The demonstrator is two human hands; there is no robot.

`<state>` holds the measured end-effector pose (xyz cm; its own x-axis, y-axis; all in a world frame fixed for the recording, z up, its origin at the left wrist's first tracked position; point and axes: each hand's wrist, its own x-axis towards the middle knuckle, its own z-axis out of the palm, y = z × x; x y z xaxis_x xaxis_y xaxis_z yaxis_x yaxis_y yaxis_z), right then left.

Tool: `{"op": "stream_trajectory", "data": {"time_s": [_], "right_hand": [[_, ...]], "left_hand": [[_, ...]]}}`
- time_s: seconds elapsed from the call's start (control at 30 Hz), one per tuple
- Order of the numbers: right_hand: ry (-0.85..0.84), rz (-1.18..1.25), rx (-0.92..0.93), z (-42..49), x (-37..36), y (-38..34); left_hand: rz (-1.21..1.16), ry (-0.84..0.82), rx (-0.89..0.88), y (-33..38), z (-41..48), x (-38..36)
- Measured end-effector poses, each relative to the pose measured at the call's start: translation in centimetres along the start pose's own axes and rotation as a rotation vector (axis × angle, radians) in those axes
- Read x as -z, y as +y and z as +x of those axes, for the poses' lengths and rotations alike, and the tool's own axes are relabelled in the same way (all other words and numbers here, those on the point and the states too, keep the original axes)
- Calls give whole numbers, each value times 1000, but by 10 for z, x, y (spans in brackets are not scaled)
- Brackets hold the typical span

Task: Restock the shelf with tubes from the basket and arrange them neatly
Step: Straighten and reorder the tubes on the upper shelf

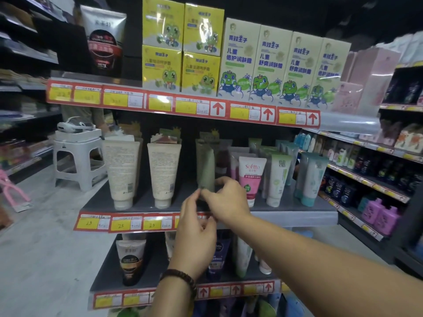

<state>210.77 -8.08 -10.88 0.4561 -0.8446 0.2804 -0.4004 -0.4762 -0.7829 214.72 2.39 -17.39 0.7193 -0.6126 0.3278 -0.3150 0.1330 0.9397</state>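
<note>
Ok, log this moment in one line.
action: positioning grey-green tube | left hand: pinches its base | right hand: holds its base | place: middle shelf, between cream tube and pink Softto tube

The left hand (196, 229) and right hand (229, 200) meet at the foot of the green tube (206, 165), both pinching its lower end. Just left of the left hand, a strip of bare shelf board (176, 201) lies open between the green tube and the nearer cream tube (163, 172). A second gap separates that one from the farther cream tube (120, 172). Right of the right hand the way is crowded. The pink tube (251, 179) stands just beside the knuckles, then a white tube (278, 179) and teal tubes (310, 179) are packed close. Above the hands, dark open space reaches up to the upper price rail (183, 106). Under the wrists runs the lower price rail (128, 223).
</note>
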Motion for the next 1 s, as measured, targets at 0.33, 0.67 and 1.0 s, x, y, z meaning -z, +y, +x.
{"op": "stream_trajectory", "data": {"time_s": [0.33, 0.67, 1.0], "right_hand": [[-63, -64, 6, 6, -2, 13], [-72, -66, -26, 3, -2, 14], [-101, -97, -46, -4, 2, 9]], "left_hand": [[-66, -3, 32, -8, 20, -7], [60, 5, 24, -5, 18, -12], [86, -34, 62, 2, 11, -9]]}}
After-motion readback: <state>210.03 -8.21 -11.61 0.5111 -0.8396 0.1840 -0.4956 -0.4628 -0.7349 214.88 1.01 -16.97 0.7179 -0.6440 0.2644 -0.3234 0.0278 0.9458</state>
